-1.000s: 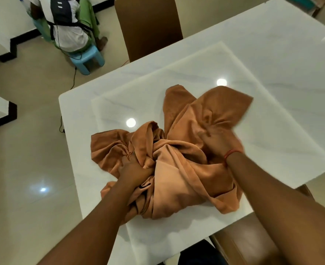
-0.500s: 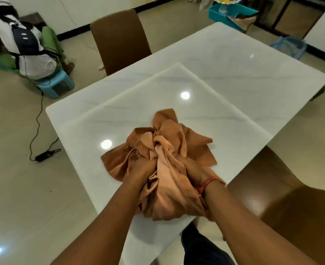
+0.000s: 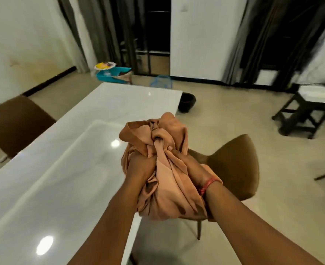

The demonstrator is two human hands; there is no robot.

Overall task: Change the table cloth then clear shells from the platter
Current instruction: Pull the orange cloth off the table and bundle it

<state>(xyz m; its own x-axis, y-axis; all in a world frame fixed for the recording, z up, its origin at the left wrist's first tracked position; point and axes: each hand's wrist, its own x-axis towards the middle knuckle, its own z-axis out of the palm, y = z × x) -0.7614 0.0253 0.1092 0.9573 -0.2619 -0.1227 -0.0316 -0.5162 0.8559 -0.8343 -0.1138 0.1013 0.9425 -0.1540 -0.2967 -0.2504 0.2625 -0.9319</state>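
- Orange-brown cloth (image 3: 165, 180), soft and matte, is bunched into a rounded, creased bundle, held in the air over the near edge of the desk (image 3: 66, 169).
- Left hand (image 3: 141, 166) has its grip closed tight on the bundle's left side, fingers sunk in the folds.
- Right hand (image 3: 189, 165) has its grip closed on a twisted fold, thumb pressed on top; a red thread band (image 3: 208, 185) circles the wrist.
- White marble desk is glossy, with pale veins and round light reflections.
- Brown padded chair (image 3: 232, 165) with a curved back stands just behind the bundle.
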